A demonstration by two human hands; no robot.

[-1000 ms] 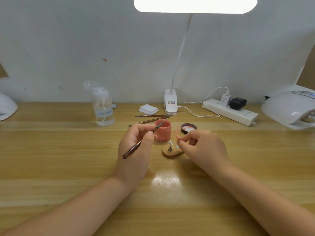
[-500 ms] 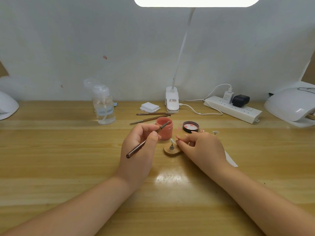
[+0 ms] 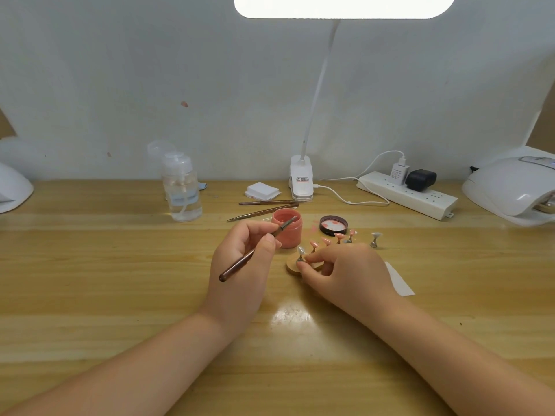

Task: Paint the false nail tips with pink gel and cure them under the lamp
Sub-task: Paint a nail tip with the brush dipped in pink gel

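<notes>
Brush dipped at the pink gel jar while the other hand steadies a nail tip on its stand.

On the wooden worktop (image 3: 90, 280), a clear pump bottle (image 3: 182, 187) stands at the back left, with two spare brushes (image 3: 264, 207) lying to its right. The left hand (image 3: 243, 259) pinches a brown brush (image 3: 255, 250) between thumb and fingers, its bristle end resting in the open pink gel jar (image 3: 286, 228). Just right of the jar lies its lid (image 3: 333, 225), inner side up. The right hand (image 3: 348, 271) pinches the small metal holder of an unpainted nail tip (image 3: 301, 251) seated on a round wooden stand (image 3: 292, 267). Behind that hand, several pink-coated tips (image 3: 339, 237) stand on holders in a row, with one clear tip (image 3: 375, 237) at its right end. A white curing lamp (image 3: 510, 187) sits at the far right edge of the worktop.
</notes>
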